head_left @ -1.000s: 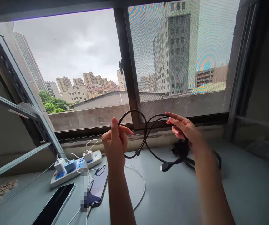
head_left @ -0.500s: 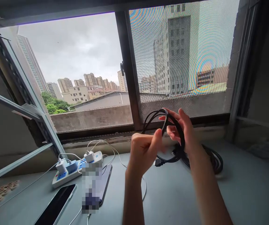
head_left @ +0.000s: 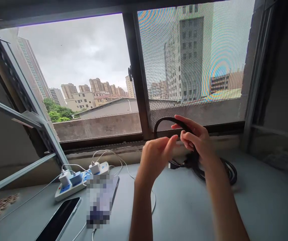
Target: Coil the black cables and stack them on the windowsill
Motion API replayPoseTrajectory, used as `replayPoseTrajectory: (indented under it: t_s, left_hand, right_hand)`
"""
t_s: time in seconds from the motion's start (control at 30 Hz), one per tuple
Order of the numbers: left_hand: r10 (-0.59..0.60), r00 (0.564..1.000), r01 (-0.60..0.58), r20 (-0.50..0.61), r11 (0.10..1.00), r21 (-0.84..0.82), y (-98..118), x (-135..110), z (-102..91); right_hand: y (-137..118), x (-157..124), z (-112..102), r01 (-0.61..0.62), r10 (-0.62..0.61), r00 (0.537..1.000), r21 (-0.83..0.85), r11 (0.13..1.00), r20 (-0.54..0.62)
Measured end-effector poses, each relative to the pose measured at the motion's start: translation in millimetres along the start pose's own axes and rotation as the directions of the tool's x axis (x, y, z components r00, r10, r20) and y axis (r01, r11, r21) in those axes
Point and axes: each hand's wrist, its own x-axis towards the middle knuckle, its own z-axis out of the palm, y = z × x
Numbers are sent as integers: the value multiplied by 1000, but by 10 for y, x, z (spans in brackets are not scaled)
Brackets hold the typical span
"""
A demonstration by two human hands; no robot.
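A black cable is gathered into loops and held up in front of the window. My right hand has its fingers curled round the loops at their right side. Close beside it on the left, my left hand has its fingertips pinched together at the loops; what they pinch is hidden. The cable's plug end hangs just below the hands. More of the same black cable lies coiled on the grey desk behind my right forearm.
A white power strip with chargers plugged in lies at the left, with white leads running from it. A dark phone lies near the front left edge. A second phone, partly blurred out, sits beside it. The window frame rises behind.
My left hand has come right from well apart to meet my right hand. The two wide loops have been drawn into one tighter bundle in my right hand.
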Motion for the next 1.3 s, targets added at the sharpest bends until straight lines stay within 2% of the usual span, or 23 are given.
replayPoseTrajectory:
  t_s: [0.03, 0.07, 0.1, 0.13, 0.17, 0.2, 0.23, 0.33, 0.43, 0.57, 0.67, 0.8, 0.9, 1.07, 1.2, 1.3]
  left_hand:
    - [-6, 985, 1, -172, 1000, -30, -21, 23, -13]
    - [-29, 941, 9, -337, 998, -60, -47, 46, -36]
    - [-66, 879, 24, -472, 995, -93, -79, 68, -71]
    - [-110, 818, 48, -565, 991, -124, -118, 88, -114]
    - [-156, 779, 83, -607, 986, -147, -161, 104, -164]
    - [-184, 762, 111, -621, 982, -156, -205, 114, -216]
    - [-200, 764, 144, -614, 980, -140, -246, 120, -267]
    - [-200, 819, 195, -538, 978, -67, -312, 101, -386]
    - [-173, 869, 161, -463, 985, -66, -274, 48, -426]
    - [-156, 924, 111, -350, 983, -145, -194, -7, -394]
    - [-154, 935, 94, -321, 976, -195, -186, -9, -371]
    - [-77, 968, 27, -239, 978, -205, -221, 11, -383]
    - [4, 975, -24, -223, 996, -87, -272, 20, -411]
    - [62, 993, -55, -102, 996, 77, -376, 42, -435]
    - [147, 977, -122, -157, 980, 156, -441, 96, -385]
    - [152, 976, -133, -157, 983, 128, -480, 119, -354]
  right_hand:
    - [8, 2, -20, 14, -14, 1000, 15, 1000, 15]
    - [14, 2, -46, 26, -27, 999, 27, 999, 29]
    - [19, 1, -77, 35, -37, 999, 37, 999, 38]
    - [23, 0, -110, 44, -46, 998, 43, 998, 39]
    - [28, -2, -144, 50, -52, 998, 48, 998, 32]
    - [32, -4, -176, 52, -53, 998, 53, 997, 20]
    - [38, -6, -205, 52, -52, 999, 61, 997, 2]
    - [54, -4, -260, 55, -50, 997, 90, 994, -54]
    - [56, -4, -260, 76, -68, 995, 102, 992, -77]
    - [44, -20, -230, 90, -83, 990, 57, 994, -117]
    - [61, -29, -234, 87, -83, 986, 18, 996, -142]
    - [93, -11, -260, 132, -129, 988, 30, 991, -82]
    - [97, 12, -262, 85, -84, 993, 10, 996, -80]
    - [98, 38, -260, 21, -24, 997, -46, 999, -79]
    - [91, 42, -265, 5, -12, 996, -74, 997, -89]
    - [75, 37, -278, -1, -5, 995, -63, 998, -103]
